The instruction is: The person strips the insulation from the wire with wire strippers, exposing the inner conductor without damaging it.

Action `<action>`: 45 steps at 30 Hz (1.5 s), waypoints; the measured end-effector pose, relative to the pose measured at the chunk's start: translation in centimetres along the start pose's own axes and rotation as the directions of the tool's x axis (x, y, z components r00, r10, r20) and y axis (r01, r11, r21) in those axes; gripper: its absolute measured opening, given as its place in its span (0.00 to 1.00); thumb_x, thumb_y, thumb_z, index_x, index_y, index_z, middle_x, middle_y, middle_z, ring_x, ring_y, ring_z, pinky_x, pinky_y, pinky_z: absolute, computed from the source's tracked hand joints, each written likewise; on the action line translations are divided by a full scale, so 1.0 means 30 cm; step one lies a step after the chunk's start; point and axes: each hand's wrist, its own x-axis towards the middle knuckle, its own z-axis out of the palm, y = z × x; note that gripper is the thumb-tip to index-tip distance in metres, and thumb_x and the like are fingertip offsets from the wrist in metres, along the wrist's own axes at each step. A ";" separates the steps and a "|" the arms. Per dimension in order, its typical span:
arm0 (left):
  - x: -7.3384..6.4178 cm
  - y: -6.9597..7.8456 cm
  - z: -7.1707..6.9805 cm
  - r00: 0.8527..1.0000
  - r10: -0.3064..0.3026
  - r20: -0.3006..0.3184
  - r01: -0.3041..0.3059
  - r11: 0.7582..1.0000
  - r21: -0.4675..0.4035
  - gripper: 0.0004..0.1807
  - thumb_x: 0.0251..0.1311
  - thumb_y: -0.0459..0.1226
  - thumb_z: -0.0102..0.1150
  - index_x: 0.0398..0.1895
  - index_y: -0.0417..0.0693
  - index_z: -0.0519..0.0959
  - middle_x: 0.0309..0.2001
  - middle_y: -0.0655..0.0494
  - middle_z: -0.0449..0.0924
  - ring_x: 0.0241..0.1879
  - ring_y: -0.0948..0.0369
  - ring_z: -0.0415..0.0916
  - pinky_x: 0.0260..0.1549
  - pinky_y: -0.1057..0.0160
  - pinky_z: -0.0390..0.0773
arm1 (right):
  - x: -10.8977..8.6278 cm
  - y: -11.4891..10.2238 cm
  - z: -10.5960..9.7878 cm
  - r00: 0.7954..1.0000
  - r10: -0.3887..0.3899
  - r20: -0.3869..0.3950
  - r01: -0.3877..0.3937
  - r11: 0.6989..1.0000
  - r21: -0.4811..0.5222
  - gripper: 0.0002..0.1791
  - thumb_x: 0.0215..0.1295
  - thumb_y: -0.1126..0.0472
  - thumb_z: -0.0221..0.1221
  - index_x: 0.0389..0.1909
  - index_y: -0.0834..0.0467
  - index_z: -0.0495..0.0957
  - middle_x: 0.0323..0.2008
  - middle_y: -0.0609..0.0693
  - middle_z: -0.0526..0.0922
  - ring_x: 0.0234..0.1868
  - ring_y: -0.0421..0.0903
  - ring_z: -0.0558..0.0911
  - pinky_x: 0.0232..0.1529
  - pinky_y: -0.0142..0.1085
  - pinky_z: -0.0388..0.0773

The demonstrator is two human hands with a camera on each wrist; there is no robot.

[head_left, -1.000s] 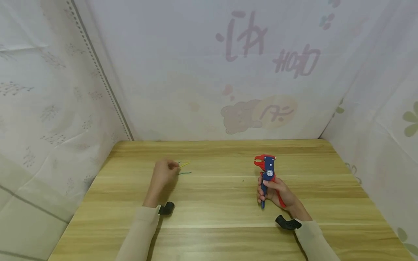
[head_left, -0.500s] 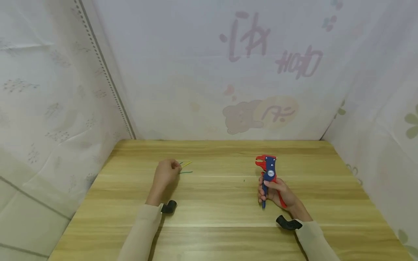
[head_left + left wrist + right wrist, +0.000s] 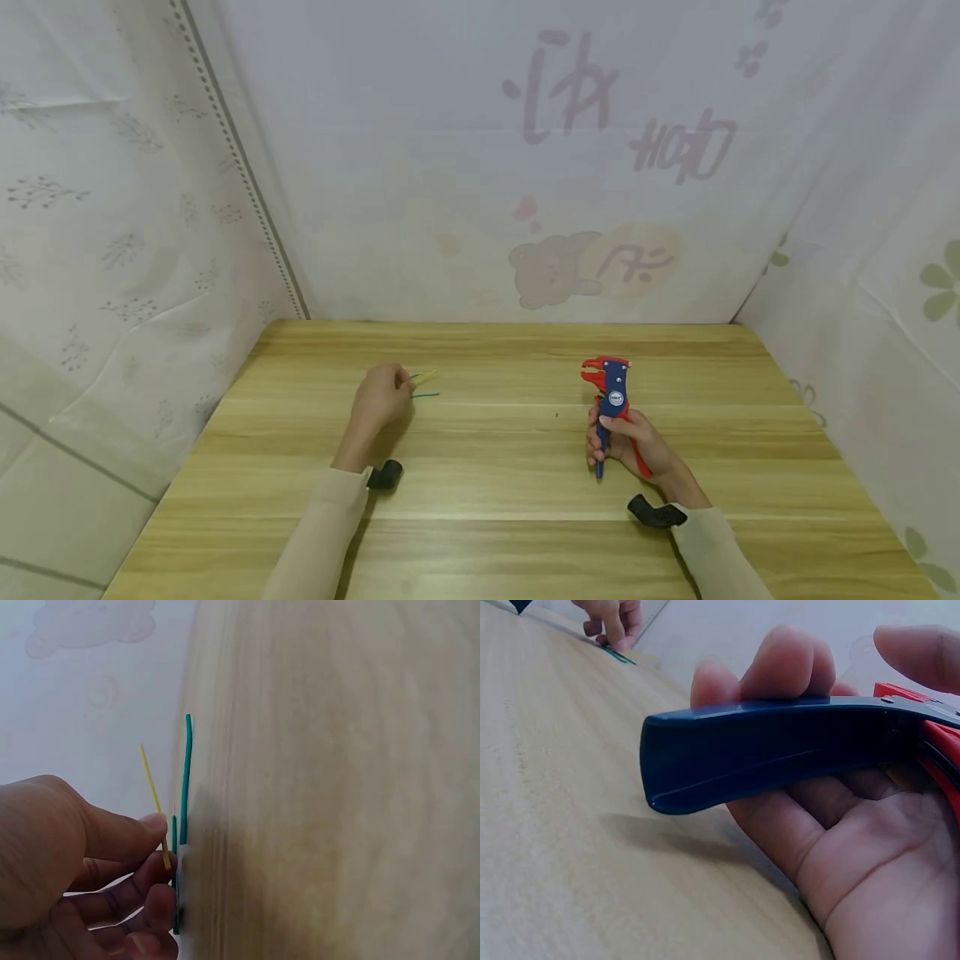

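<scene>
My left hand (image 3: 381, 395) pinches a short yellow wire (image 3: 152, 782) between thumb and forefinger, low over the left part of the table. Close by lie two green wires: one (image 3: 186, 780) in plain sight, the other (image 3: 175, 832) partly behind my fingers in the left wrist view. On the right, my right hand (image 3: 633, 443) grips a wire stripper (image 3: 615, 392) with red jaws and a blue body. Its fingers wrap the blue handle (image 3: 772, 746), and the red handle (image 3: 642, 458) runs along the palm. The stripper's jaws point up and to the left, apart from each other.
A wood-grain table (image 3: 495, 483) spans the area between the hands. One tiny dark bit (image 3: 557, 415) lies near its middle. Patterned white cloth (image 3: 420, 167) hangs behind and at both sides. Black wrist mounts (image 3: 386, 475) stick out at both cuffs.
The left hand keeps its pinch by the wires, and the yellow wire's tip shifts slightly. The right hand holds the wire stripper in nearly the same place. The head view drifts a little.
</scene>
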 end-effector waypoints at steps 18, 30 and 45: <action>0.003 0.054 0.008 0.994 0.106 0.000 -0.105 0.986 -0.130 0.10 0.72 0.31 0.57 0.51 0.37 0.83 0.47 0.41 0.86 0.41 0.52 0.81 0.43 0.54 0.83 | 0.018 -0.009 0.025 1.000 -0.010 0.028 0.011 1.000 -0.027 0.13 0.82 0.69 0.32 0.55 0.65 0.64 0.36 0.52 0.82 0.35 0.46 0.84 0.46 0.43 0.86; -0.012 0.107 0.046 0.982 0.190 0.007 -0.187 0.969 -0.162 0.07 0.71 0.31 0.59 0.45 0.38 0.85 0.43 0.43 0.87 0.40 0.53 0.84 0.39 0.58 0.84 | 0.020 0.012 0.040 0.998 -0.022 0.054 0.024 0.999 -0.028 0.14 0.82 0.68 0.31 0.56 0.66 0.64 0.37 0.52 0.82 0.36 0.46 0.84 0.47 0.43 0.86; -0.027 0.175 0.070 0.956 0.291 -0.025 -0.290 0.940 -0.178 0.06 0.69 0.30 0.62 0.44 0.35 0.85 0.37 0.45 0.88 0.31 0.60 0.79 0.30 0.68 0.77 | 0.037 0.006 0.060 0.999 -0.001 0.053 0.002 1.000 -0.025 0.13 0.81 0.69 0.32 0.56 0.66 0.64 0.37 0.52 0.82 0.35 0.46 0.84 0.46 0.43 0.86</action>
